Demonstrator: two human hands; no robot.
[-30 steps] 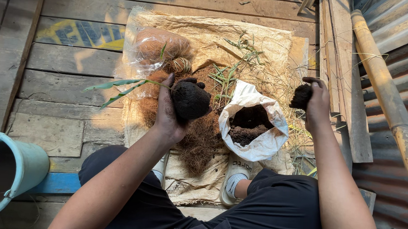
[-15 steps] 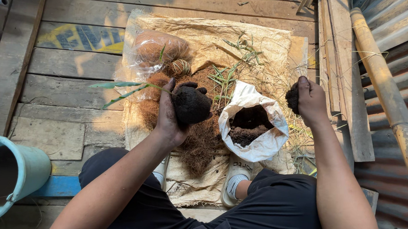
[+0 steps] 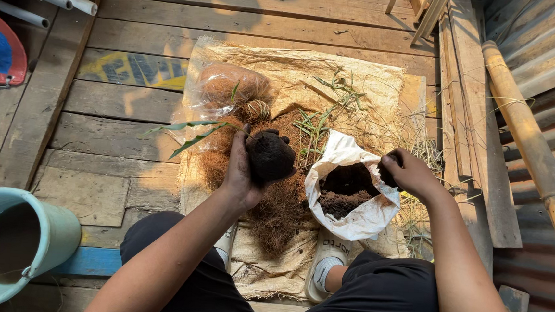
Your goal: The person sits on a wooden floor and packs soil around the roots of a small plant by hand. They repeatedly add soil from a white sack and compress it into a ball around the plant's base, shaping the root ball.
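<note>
1. The left hand [image 3: 240,173] is clenched around a dark, rounded ball of soil [image 3: 271,155], held up over the brown coconut fibre [image 3: 280,208] spread on the sacking. Long green leaves [image 3: 184,133] stick out to the left from behind that hand, so the ball seems to be packed about a small plant.
2. The right hand [image 3: 413,175] has its grip closed on a small dark clump of soil [image 3: 387,173], held at the right rim of the open white plastic bag [image 3: 358,217], which is part full of dark soil [image 3: 346,193].
3. Judged from this, the ball is already formed and holds its shape; more soil is in hand beside the bag and not yet pressed on.
4. The fibre lies loose under the ball and none is wrapped round it, so the wrapping looks not yet begun.
5. A clear plastic bag of brown fibre [image 3: 230,87] lies at the far left of the tan woven sack [image 3: 360,83], apart from both hands.
6. A pale blue bucket [image 3: 57,232] stands on the wooden plank floor [image 3: 125,100], well left of the work.
</note>
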